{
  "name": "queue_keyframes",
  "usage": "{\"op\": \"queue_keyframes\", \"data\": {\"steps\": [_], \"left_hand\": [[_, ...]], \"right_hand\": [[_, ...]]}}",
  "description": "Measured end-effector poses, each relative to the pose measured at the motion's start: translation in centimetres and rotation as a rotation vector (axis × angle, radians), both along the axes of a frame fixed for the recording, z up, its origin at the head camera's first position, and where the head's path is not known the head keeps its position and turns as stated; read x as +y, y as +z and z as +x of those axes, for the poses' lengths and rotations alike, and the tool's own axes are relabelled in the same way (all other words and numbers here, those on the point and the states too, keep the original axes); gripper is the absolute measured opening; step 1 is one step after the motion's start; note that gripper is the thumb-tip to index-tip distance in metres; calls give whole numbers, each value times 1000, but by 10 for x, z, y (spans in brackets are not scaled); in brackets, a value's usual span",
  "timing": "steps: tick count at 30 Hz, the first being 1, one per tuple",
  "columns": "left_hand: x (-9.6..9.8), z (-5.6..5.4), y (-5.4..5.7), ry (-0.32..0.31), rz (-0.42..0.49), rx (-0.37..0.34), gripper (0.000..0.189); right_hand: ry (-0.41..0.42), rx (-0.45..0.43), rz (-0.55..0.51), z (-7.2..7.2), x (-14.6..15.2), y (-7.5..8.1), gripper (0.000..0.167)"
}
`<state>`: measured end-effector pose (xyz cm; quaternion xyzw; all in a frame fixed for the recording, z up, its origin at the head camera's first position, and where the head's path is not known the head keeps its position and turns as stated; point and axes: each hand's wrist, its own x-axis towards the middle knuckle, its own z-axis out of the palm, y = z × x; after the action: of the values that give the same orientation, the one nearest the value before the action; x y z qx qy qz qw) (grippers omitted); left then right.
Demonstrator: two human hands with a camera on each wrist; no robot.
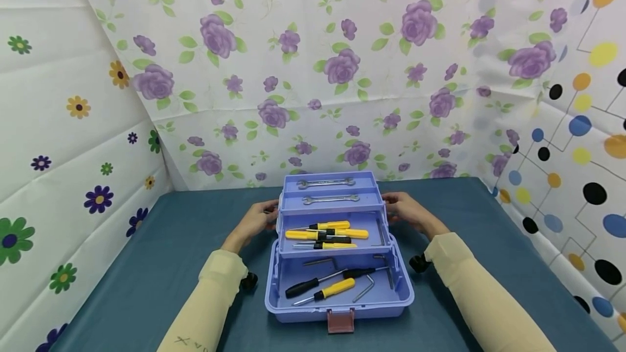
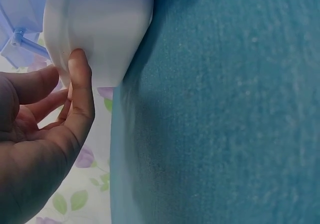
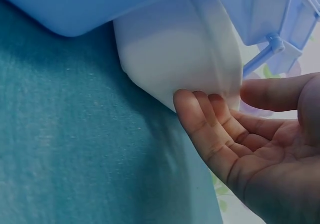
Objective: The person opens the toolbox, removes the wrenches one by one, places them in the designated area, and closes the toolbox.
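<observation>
An open blue-violet toolbox with stepped trays stands in front of me in the head view. Its white lid hangs folded back behind it, mostly hidden there by the trays. My left hand pinches the lid's left rim between thumb and fingers. On the opposite side, my right hand grips the right rim, thumb at the edge and fingertips against the outer face of the lid. Two wrenches lie in the top tray, and several yellow-handled screwdrivers in the middle one.
In the toolbox's bottom lie a black screwdriver, a yellow one and several hex keys. A brown latch hangs at its front. Behind the teal-covered table rises a flowered cloth.
</observation>
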<state>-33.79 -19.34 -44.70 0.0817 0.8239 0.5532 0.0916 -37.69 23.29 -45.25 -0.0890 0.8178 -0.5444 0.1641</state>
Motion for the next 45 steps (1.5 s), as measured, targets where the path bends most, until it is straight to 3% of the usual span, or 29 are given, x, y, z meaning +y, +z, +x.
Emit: {"op": "queue_keyframes", "data": {"steps": [10,20,27,37,43,45], "left_hand": [[1,-3,0,-10,-8,1,48],[2,1,0,16,-14,-4,48],[-6,11,1,18,54,-24,52],[-17,23,6,40,82,-75,51],[-27,37,11,42,58,-126,51],[-30,42,13,17,29,-144,49]], "right_hand": [[-27,-45,-40,3,0,-3,53],[-5,-44,-71,5,3,-4,54],[44,-18,-58,8,5,-4,55],[-2,5,-40,9,9,-1,54],[-39,111,-20,13,12,11,46],[-42,150,-27,16,13,18,44]]}}
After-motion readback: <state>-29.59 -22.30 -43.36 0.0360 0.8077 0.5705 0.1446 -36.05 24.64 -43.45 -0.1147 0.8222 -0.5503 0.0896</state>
